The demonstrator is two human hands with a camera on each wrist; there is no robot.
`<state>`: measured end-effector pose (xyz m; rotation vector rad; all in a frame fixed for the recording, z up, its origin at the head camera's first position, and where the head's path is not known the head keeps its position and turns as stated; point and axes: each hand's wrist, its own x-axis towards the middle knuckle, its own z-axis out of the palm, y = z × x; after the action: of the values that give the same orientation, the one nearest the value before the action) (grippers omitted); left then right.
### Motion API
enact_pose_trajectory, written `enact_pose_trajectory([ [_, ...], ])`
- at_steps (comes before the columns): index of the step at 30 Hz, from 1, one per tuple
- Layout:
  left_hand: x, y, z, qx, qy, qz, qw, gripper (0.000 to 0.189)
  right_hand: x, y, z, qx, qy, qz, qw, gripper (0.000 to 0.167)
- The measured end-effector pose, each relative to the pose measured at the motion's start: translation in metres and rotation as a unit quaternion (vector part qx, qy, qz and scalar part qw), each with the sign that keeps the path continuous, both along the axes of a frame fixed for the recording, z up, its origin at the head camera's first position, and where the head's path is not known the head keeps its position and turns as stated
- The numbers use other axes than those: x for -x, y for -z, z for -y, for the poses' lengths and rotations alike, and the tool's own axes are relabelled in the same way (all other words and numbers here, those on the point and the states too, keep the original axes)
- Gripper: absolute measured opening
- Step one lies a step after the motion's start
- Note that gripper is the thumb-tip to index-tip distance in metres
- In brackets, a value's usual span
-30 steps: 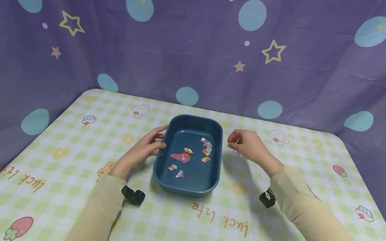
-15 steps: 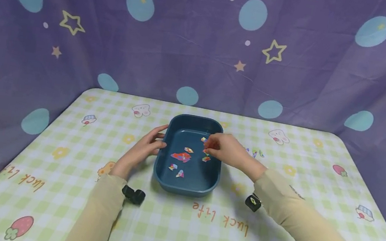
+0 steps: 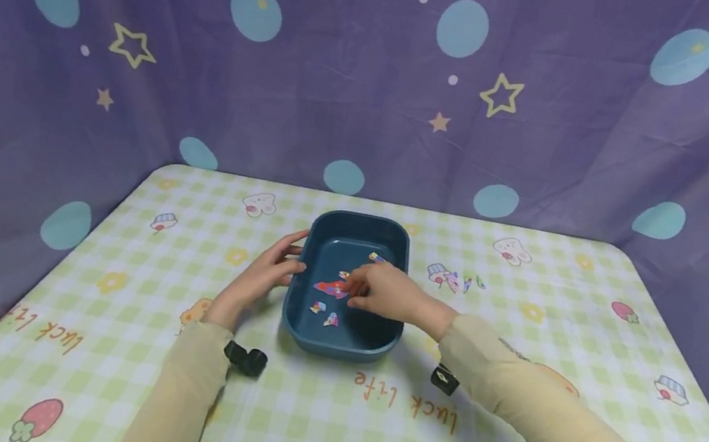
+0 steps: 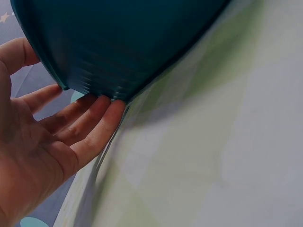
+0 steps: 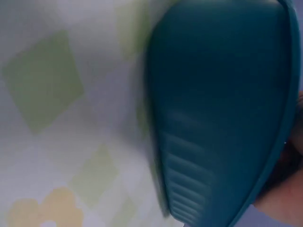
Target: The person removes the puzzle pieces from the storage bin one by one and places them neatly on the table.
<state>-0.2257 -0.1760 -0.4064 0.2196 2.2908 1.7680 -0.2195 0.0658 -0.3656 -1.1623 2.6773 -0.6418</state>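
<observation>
A deep blue-green tray (image 3: pixel 338 348) stands on the table with several small colourful paper-like cutouts inside. A red fish-shaped cutout (image 3: pixel 327 288) is the largest; two small cutouts, one (image 3: pixel 318 307) and another (image 3: pixel 331 319), lie nearer the front. My right hand (image 3: pixel 385 292) reaches over the right rim into the tray. Its bent fingertips are at the red cutout, and whether they pinch anything is hidden. My left hand (image 3: pixel 263 272) rests extended fingers against the tray's left wall; the left wrist view shows the fingertips (image 4: pixel 111 111) touching the outside.
On the cloth right of the tray lie several small cutouts (image 3: pixel 465 283), beside a printed cupcake. A checked tablecloth (image 3: pixel 117 384) covers the table. Purple printed fabric (image 3: pixel 374 86) hangs behind and at the sides.
My right hand has moved left from beside the tray, over its rim, to the red cutout, uncovering the cutouts on the cloth. The left hand and tray stay in place.
</observation>
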Motion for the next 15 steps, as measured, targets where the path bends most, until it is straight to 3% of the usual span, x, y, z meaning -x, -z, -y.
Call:
enact_pose_trajectory([
  [9, -0.001, 0.0, 0.001, -0.007, 0.007, -0.008, 0.9999, 0.061, -0.006, 0.004, 0.013, -0.028, -0.058, 0.024, 0.9977, 0.021],
  [15, 0.0, 0.002, 0.001, -0.014, 0.013, -0.012, 0.9997, 0.061, -0.007, 0.01, 0.023, -0.066, -0.056, 0.023, 0.996, 0.021],
])
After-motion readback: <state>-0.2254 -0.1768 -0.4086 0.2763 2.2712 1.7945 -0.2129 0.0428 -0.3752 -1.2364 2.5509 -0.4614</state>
